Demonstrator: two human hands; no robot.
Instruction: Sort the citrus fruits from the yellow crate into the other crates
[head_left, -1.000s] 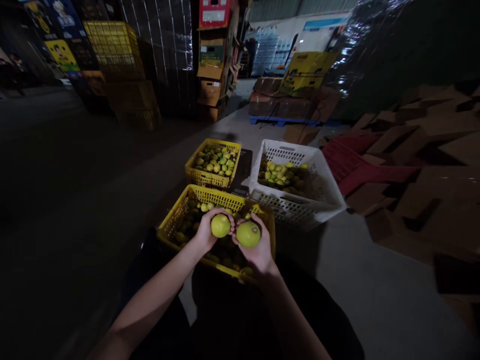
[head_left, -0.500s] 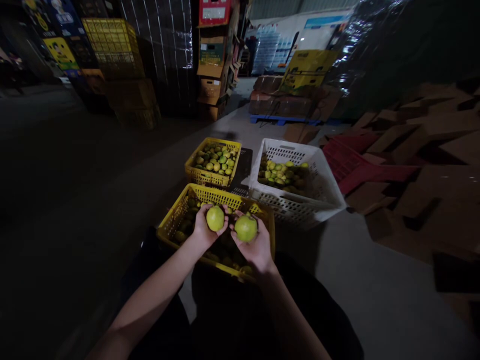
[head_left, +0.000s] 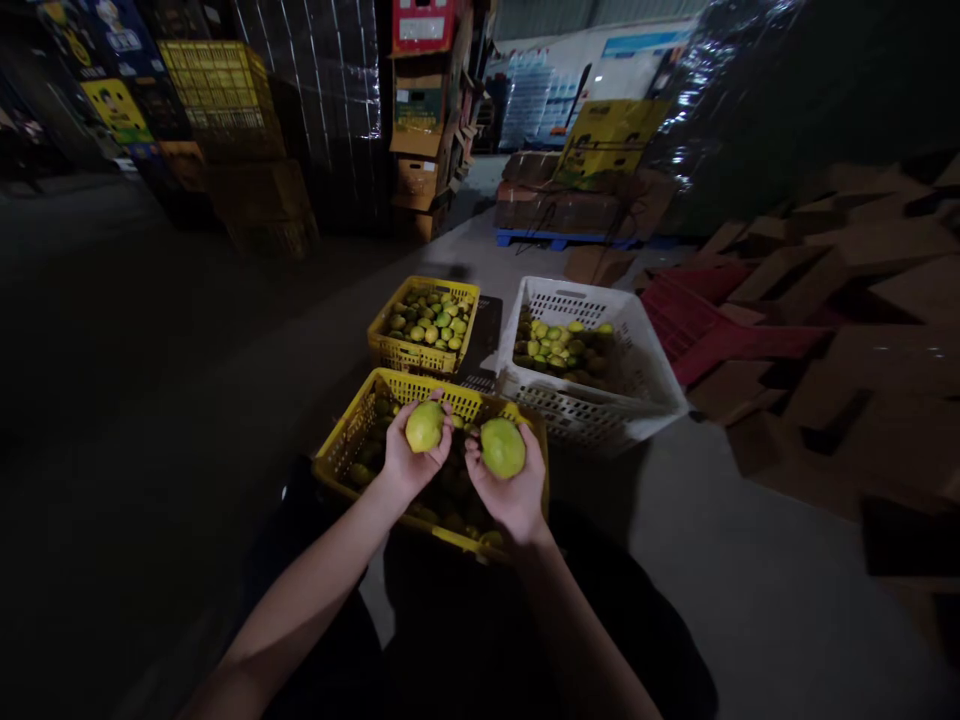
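Note:
My left hand (head_left: 406, 468) curls its fingers around a yellow-green lemon (head_left: 424, 427), held above the near yellow crate (head_left: 450, 541). A second, slightly greener lemon (head_left: 503, 447) rests in my right hand (head_left: 517, 500), with fingers and thumb closed about its sides. The two hands are side by side, palms up, a small gap between them. Below them the crate contains many lemons in deep shadow, partly hidden by my hands and forearms.
Beyond stands a smaller yellow crate (head_left: 409, 352) full of lemons. To its right, a white crate (head_left: 645, 395) is partly filled with lemons. A red plastic crate (head_left: 720, 335) and piled cardboard (head_left: 885, 390) lie at right. Stacked boxes (head_left: 417, 130) and a blue pallet (head_left: 559, 241) are behind.
Both lemons have turned in my fingers and now show different sides. The right lemon has shifted slightly up and right, the left one slightly up and left. The crates stay put.

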